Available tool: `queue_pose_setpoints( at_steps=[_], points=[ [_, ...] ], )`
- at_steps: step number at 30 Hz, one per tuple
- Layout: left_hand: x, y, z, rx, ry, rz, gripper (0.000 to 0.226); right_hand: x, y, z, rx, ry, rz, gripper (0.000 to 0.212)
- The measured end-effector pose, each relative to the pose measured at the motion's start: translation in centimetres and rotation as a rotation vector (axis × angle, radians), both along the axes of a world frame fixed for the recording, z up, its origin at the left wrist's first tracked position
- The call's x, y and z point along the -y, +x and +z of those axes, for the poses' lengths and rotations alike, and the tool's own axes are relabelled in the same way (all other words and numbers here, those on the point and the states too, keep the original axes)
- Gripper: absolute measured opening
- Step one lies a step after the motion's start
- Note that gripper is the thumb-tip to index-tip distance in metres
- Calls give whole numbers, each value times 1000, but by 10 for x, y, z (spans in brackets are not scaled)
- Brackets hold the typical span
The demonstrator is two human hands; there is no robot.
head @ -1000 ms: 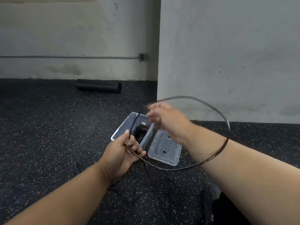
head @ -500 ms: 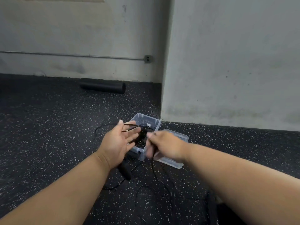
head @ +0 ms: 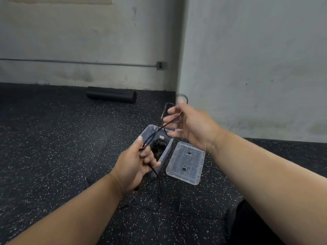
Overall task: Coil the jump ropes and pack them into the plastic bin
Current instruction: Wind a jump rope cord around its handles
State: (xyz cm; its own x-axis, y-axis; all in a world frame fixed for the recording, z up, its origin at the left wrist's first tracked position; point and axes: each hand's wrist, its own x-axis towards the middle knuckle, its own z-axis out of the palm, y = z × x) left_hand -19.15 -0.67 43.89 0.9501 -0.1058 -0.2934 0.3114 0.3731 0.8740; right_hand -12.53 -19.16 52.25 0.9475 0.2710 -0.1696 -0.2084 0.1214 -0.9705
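A thin black jump rope (head: 155,134) runs taut between my two hands above the clear plastic bin (head: 168,149). My left hand (head: 136,165) grips the rope with curled fingers in front of the bin. My right hand (head: 189,124) is raised higher and to the right, blurred, with the rope passing across its spread fingers and looping above them. Dark coiled rope (head: 159,145) lies inside the bin. More of the rope (head: 178,197) trails slack on the floor below my hands.
The bin's clear lid (head: 185,162) lies flat on the speckled black floor just right of the bin. A black foam roller (head: 111,96) rests by the back wall. A grey wall corner (head: 180,68) stands behind the bin.
My right hand has lifted up and to the right, away from my left, drawing the rope out between them. My left hand now grips the rope with curled fingers.
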Motion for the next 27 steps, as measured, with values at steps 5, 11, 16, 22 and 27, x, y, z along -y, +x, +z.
queue_pose_setpoints(
  at_steps=[5, 11, 16, 22, 27],
  points=[
    [-5, 12, 17, -51, -345, 79, 54, 1, -20, -67, -144, -169, 310, 46],
    [-12, 27, 21, -30, -378, 82, 46, -6, -41, -101, -24, -599, 728, 23],
    [-22, 37, 7, -32, -157, 155, 39, 22, -23, -83, 194, -943, 689, 53],
    [-5, 24, -41, -93, 350, -308, 46, 34, 1, -41, 69, -289, 232, 40],
    [37, 11, -61, -89, 449, -567, 56, 17, -5, -24, 69, -12, 219, 41]
  ],
)
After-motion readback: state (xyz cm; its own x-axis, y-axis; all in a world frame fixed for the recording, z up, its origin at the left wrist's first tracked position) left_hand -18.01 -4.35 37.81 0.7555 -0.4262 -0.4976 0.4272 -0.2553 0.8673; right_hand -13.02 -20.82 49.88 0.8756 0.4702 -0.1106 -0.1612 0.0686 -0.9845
